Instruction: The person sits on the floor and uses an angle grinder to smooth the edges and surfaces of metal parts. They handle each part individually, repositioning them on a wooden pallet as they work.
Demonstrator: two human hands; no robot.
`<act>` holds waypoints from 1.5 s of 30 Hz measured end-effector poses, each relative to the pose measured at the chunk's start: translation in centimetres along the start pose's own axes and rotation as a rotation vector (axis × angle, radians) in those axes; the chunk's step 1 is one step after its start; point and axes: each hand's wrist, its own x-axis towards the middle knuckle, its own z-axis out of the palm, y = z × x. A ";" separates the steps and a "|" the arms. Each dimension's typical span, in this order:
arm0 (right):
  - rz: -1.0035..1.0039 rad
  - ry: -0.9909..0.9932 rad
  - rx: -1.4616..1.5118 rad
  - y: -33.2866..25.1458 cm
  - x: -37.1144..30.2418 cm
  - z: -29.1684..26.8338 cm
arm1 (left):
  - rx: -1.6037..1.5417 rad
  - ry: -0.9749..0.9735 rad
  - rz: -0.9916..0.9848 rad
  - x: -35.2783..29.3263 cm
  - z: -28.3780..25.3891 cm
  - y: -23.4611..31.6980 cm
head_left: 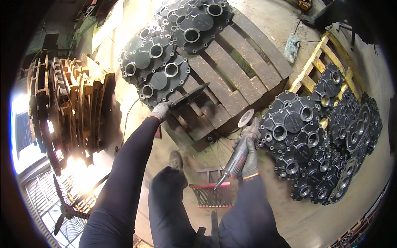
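My left hand (161, 110), in a grey glove, is closed on the edge of a black metal cover (190, 95). That cover is seen nearly edge-on, tilted above the near left part of a wooden pallet (256, 66); its faces are mostly hidden. In my right hand (249, 159), also gloved, is an angle grinder (237, 161) with a pale round disc at its far end. The grinder stays apart from the held cover. Beyond my left hand, black cast covers (159, 80) with round bores and bolt holes lie on the pallet.
More black cast covers (289, 120) are piled to the right, some on a yellow pallet (318, 64). Stacked wooden pallets (78, 99) stand at the left, with a large fan (68, 211) below them. A red-edged rack (211, 194) is on the floor near my legs.
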 end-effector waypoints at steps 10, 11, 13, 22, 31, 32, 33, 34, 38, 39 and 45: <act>0.132 0.118 0.254 -4.1 -4.9 -1.8 | 0.009 -0.031 -0.028 1.4 0.6 -1.8; 0.185 0.094 0.267 -5.1 -5.3 -0.8 | -0.001 -0.043 -0.010 1.1 -0.2 -1.5; 0.195 0.211 0.214 -5.8 -5.9 0.4 | 0.005 -0.099 -0.077 0.6 -0.3 -1.3; 0.207 0.291 0.299 -4.3 -6.3 1.9 | -0.103 -0.149 -0.045 0.9 -1.3 -0.2; 0.150 0.334 0.145 -3.9 -5.9 7.9 | -0.005 -0.164 -0.027 1.6 1.8 -2.8; 0.154 0.338 0.110 -4.6 -6.3 9.3 | -0.003 -0.190 -0.016 1.5 0.7 -1.8; 0.167 0.336 0.073 -5.2 -6.7 10.6 | -0.025 -0.163 0.002 0.9 0.2 -1.4; 0.174 0.339 0.039 -5.6 -6.8 11.3 | -0.047 -0.140 0.028 0.7 -0.6 -0.8; 0.188 0.250 0.051 -6.5 -7.8 10.3 | -0.043 -0.315 -0.048 1.5 -4.3 1.3; 0.149 0.335 -0.026 -6.3 -7.8 9.4 | -0.049 -0.345 -0.041 1.4 -6.7 2.9; 0.147 0.404 0.010 -6.5 -8.5 9.7 | -0.046 -0.247 0.123 3.2 -15.8 7.4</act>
